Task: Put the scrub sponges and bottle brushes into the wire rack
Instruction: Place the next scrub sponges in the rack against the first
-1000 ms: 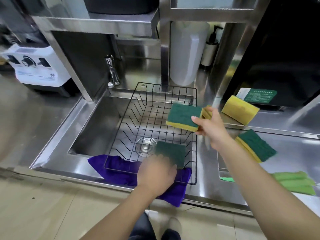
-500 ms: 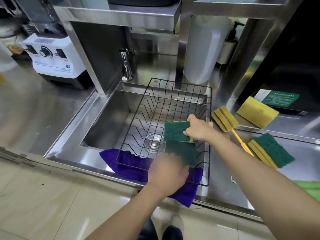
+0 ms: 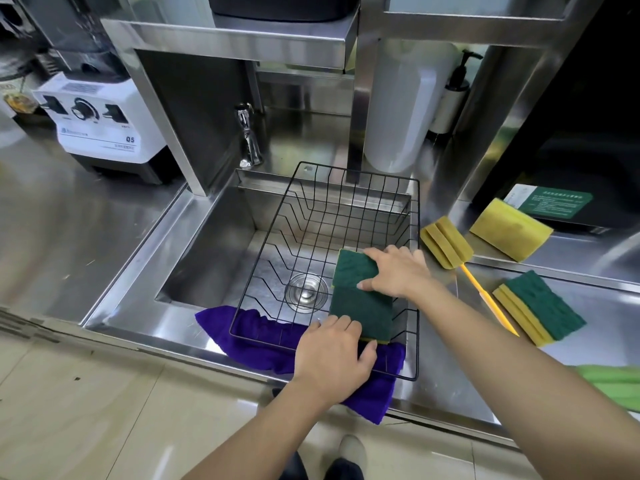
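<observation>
A black wire rack (image 3: 311,188) sits across the sink. Two green-and-yellow scrub sponges lie in its near right corner. My right hand (image 3: 398,271) grips the far sponge (image 3: 353,268), pressing it down beside the near sponge (image 3: 367,310). My left hand (image 3: 334,355) holds the near sponge's front edge at the rack's rim. On the counter to the right lie a yellow bottle brush (image 3: 446,242) with an orange handle, a yellow sponge (image 3: 509,228) and a green-topped sponge (image 3: 542,306).
A purple cloth (image 3: 249,337) lies under the rack's front edge. A green cloth (image 3: 613,379) lies at the right edge. The faucet (image 3: 249,136), a white blender base (image 3: 100,123) and a white cylinder (image 3: 401,105) stand behind the sink (image 3: 207,244).
My right hand carried a sponge from above the rack's right rim down into the rack, next to the first sponge. My left hand stayed on the near sponge.
</observation>
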